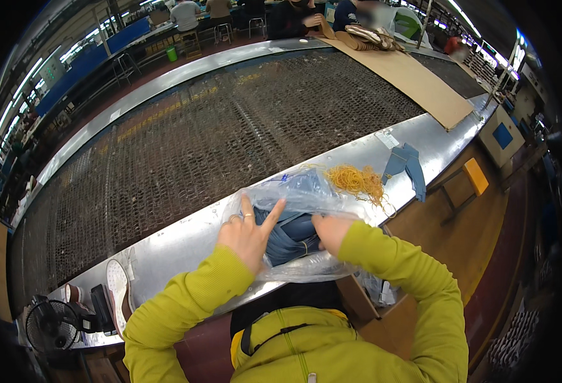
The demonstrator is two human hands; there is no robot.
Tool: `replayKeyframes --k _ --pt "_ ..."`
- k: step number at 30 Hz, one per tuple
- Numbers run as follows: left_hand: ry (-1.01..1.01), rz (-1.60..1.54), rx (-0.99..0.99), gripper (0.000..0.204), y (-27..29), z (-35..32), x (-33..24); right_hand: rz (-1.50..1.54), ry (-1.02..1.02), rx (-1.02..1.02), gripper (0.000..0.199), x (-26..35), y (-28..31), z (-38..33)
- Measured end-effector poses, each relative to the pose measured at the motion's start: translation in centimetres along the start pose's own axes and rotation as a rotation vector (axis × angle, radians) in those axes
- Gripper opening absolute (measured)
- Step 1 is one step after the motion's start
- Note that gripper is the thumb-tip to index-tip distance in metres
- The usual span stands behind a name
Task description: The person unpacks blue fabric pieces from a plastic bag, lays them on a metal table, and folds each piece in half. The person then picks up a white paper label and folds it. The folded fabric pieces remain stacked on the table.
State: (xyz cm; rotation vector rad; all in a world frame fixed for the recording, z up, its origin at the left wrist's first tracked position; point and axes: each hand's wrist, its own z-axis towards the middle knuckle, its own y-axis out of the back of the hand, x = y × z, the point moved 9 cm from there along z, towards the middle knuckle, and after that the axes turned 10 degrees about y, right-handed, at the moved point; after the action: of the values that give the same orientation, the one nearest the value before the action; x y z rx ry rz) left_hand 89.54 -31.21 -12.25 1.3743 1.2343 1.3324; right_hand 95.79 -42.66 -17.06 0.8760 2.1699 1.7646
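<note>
Pressing left hand (249, 233), fingers spread, on clear plastic bag (294, 191); right hand (331, 231) pinching bag edge over blue folded item (290, 236). Item already inside; rubber bands (356, 180) lying untouched nearby.

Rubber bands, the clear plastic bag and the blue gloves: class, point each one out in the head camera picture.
Rubber bands (357, 180): head view, middle of the yellow heap.
Clear plastic bag (303, 188): head view, upper part beyond the hands.
Blue gloves (407, 164): head view, middle of the pair on the metal ledge.
</note>
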Motion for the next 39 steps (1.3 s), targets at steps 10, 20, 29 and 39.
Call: replayKeyframes --k 10,20,29,39 --pt "-0.186 -0.819 -0.046 0.087 -2.0 8.8 -0.4 0.043 0.189 -0.358 0.076 -5.0 4.6 3.2" --pt "-0.176 -0.884 0.287 0.114 -7.3 13.3 -1.7 0.779 0.099 -0.475 0.086 -9.2 0.6 5.6" --pt "-0.186 -1.039 0.016 0.069 -1.0 13.6 1.4 0.611 0.172 -0.542 0.074 -7.1 2.5 5.0" --pt "-0.548 -2.226 0.614 0.082 0.5 7.2 5.4 0.565 0.735 -0.785 0.06 0.9 15.2 1.0"
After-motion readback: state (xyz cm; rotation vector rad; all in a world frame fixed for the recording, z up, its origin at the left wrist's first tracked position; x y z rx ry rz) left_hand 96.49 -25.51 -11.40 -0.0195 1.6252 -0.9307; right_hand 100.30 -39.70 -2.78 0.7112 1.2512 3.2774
